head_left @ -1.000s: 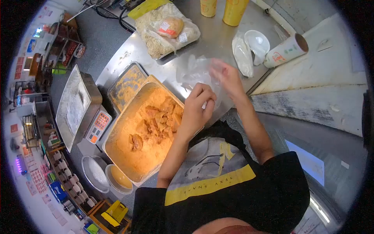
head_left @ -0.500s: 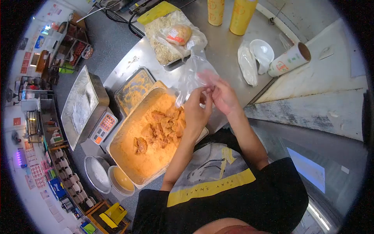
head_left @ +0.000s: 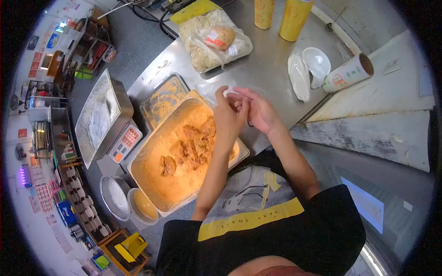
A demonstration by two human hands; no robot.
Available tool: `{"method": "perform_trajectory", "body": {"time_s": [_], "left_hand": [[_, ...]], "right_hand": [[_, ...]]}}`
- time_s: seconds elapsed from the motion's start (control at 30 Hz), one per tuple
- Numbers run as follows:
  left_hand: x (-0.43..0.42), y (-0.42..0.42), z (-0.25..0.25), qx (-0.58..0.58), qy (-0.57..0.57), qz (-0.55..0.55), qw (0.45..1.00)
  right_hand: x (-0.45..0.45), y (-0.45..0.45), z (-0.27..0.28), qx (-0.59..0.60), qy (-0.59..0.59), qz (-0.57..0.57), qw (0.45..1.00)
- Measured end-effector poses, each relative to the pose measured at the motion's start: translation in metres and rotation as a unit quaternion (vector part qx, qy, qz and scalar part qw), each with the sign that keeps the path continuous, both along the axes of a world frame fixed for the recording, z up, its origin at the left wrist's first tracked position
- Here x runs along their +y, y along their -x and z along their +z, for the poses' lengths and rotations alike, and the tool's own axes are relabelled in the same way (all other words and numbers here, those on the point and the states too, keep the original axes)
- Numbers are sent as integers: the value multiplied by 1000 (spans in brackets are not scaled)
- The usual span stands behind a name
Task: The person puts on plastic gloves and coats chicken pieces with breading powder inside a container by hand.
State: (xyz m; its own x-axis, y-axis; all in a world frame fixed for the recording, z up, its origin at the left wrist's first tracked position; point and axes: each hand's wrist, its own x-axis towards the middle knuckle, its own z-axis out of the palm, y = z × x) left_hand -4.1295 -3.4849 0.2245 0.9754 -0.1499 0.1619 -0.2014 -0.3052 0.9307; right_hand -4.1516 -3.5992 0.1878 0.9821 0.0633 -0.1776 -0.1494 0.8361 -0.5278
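My left hand (head_left: 228, 112) and my right hand (head_left: 258, 110) meet above the near right rim of a deep metal pan (head_left: 135, 177). Their fingers are closed together around a clear plastic bag (head_left: 211, 92), and most of it is hidden behind them. Orange powder (head_left: 149, 161) coats the pan's inside. On it lies a heap of orange-coated meat pieces (head_left: 191, 142), partly covered by my left forearm. One coated piece (head_left: 167, 165) sits apart from the heap.
Left of the pan are a digital scale (head_left: 125, 142), a tilted metal tub (head_left: 85, 122) and two bowls (head_left: 115, 198). A powder-smeared tray (head_left: 162, 96) lies behind it. Beyond stand a bag-covered tray of crumbs (head_left: 198, 34), yellow rolls (head_left: 294, 20) and a white scoop (head_left: 317, 64).
The plastic bag, spread out above my hands before, has dropped and bunched behind them. My hands have stayed close together, their fingers shifting. The whole view has moved slightly.
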Motion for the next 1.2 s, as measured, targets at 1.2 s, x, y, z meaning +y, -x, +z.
{"method": "perform_trajectory", "body": {"time_s": [1.2], "left_hand": [[11,-34,-44,-227,-206,-20,952]], "right_hand": [[8,-70,-74,-1,-31,20,999]]}}
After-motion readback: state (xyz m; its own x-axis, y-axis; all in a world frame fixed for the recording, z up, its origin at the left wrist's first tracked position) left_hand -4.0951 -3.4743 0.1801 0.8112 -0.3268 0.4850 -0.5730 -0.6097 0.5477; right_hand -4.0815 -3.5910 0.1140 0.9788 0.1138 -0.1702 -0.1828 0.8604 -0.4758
